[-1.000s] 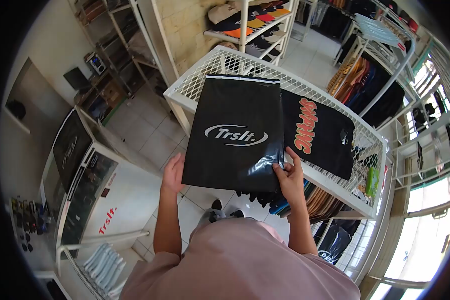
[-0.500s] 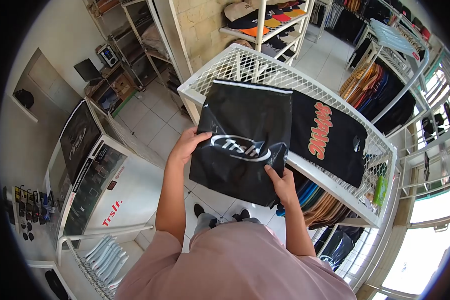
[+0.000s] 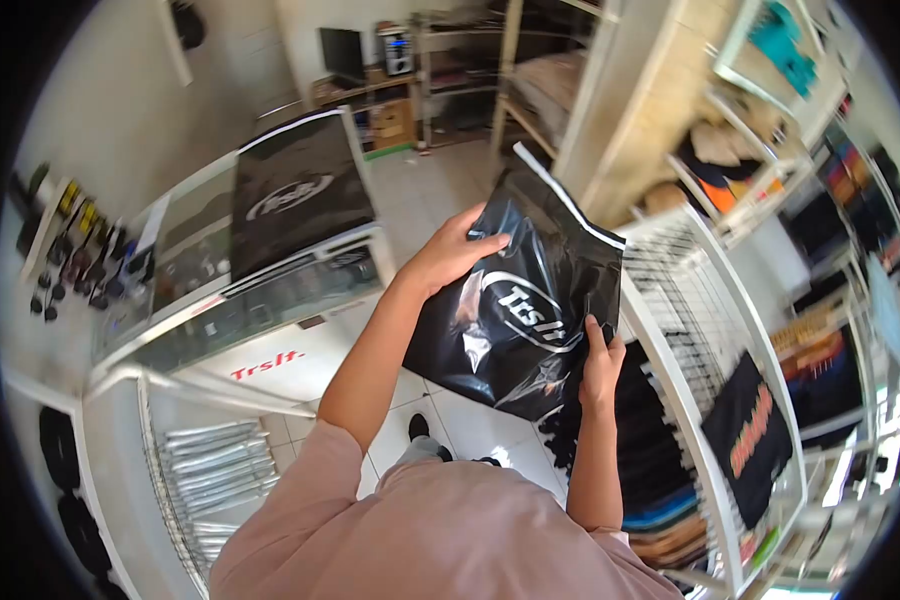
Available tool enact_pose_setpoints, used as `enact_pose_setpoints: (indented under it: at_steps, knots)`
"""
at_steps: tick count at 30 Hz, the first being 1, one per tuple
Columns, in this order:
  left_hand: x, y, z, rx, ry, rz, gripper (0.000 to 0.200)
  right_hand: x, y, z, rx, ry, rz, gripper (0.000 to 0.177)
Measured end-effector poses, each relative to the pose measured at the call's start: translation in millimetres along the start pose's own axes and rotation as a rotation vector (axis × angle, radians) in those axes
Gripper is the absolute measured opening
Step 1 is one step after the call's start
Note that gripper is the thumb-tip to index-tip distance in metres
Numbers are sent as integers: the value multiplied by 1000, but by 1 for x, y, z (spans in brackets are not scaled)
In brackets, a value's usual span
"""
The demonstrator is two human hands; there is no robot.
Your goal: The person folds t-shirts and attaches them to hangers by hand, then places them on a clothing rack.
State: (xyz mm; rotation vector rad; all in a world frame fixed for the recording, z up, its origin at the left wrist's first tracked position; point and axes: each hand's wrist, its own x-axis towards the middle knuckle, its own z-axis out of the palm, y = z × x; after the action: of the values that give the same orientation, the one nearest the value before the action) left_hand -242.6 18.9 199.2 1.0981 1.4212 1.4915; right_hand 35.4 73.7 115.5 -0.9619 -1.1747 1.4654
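Between fingers (image 3: 488,243), a black bag (image 3: 532,275)

black bag (image 3: 515,285), white logo (image 3: 533,314), pink shirt (image 3: 440,530)

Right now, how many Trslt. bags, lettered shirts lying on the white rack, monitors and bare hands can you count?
Held bag and counter bag: 2
Shirt: 1
Monitor: 1
Left hand and right hand: 2
Total: 6
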Motion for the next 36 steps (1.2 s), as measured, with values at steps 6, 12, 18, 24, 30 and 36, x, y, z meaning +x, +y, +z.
enact_pose_setpoints:
  at_steps: [6,12,18,24,30,36]
  knots:
    - [22,21,-198,68,297,164,68,71,-3,205,-10,-323,-192,32]
    - [-18,62,-337,-159,517,106,51,130,-16,373,-113,-589,-253,35]
    - [-26,21,-440,-107,766,-14,46,167,8,495,-130,-674,-180,43]
    - [-30,-63,-479,482,1043,-152,66,191,92,521,-572,-529,-244,57]
    - [-38,-68,-481,763,1073,-341,59,170,99,518,-927,-439,-324,54]
    - [-39,-71,-492,744,1090,-317,57,165,99,525,-991,-412,-361,50]
